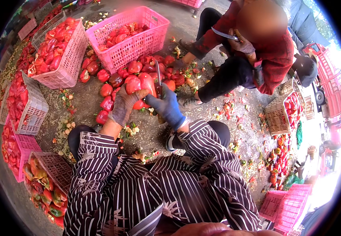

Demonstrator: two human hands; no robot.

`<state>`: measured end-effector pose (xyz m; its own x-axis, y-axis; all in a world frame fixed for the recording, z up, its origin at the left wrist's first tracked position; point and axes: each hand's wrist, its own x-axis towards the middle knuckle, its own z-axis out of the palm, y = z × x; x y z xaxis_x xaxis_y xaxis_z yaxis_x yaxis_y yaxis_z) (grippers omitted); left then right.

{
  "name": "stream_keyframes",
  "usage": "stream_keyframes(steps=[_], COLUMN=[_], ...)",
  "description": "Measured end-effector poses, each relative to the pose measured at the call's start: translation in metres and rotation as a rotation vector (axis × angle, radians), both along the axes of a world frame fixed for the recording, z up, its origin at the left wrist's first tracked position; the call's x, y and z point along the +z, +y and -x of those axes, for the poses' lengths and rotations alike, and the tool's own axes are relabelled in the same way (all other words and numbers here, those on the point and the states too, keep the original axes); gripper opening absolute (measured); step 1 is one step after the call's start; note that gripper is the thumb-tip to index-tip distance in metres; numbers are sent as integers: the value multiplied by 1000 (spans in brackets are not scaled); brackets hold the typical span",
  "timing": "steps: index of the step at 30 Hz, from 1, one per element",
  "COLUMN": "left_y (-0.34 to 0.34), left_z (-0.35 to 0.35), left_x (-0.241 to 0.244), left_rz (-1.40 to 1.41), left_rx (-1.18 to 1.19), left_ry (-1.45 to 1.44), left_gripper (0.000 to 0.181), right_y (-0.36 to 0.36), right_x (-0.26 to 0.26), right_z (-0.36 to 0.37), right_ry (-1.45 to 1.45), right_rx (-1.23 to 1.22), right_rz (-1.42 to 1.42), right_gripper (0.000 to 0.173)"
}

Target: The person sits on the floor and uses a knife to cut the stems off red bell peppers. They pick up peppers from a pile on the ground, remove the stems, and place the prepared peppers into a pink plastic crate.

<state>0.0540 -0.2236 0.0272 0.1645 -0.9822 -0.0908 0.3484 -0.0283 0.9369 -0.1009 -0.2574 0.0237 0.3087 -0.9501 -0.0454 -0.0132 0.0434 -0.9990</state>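
Observation:
My left hand (124, 103), in a dirty work glove, grips a large red bell pepper (141, 87) in front of me. My right hand (168, 106), in a blue coated glove, holds a knife (158, 77) with its blade pointing up and away, close against the right side of the pepper. Its fingertips reach the pepper's lower right side. Whether the blade touches the pepper I cannot tell. Beyond and beside my hands, a heap of whole red peppers (135, 67) lies on the ground.
A pink plastic crate (155, 44) partly filled with peppers stands beyond the heap. Another full crate (67, 70) is at its left, with more along the left edge. A co-worker (276, 62) squats at upper right, holding a curved knife (223, 34). Pepper scraps and seeds litter the concrete.

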Motion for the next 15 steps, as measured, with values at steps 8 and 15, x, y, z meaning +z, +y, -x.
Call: stream_keyframes(steps=[8,15], left_y=[-1,5], left_z=[-1,3], left_x=[2,8], left_rz=[-2,-1], left_rx=[-25,-20], left_ry=[-72,-85], left_gripper=[54,54], right_y=[-1,-2], right_x=[-5,-10], right_z=[3,4], right_ry=[23,-1], right_rx=[24,45], right_rz=[-27,27], right_gripper=[52,53])
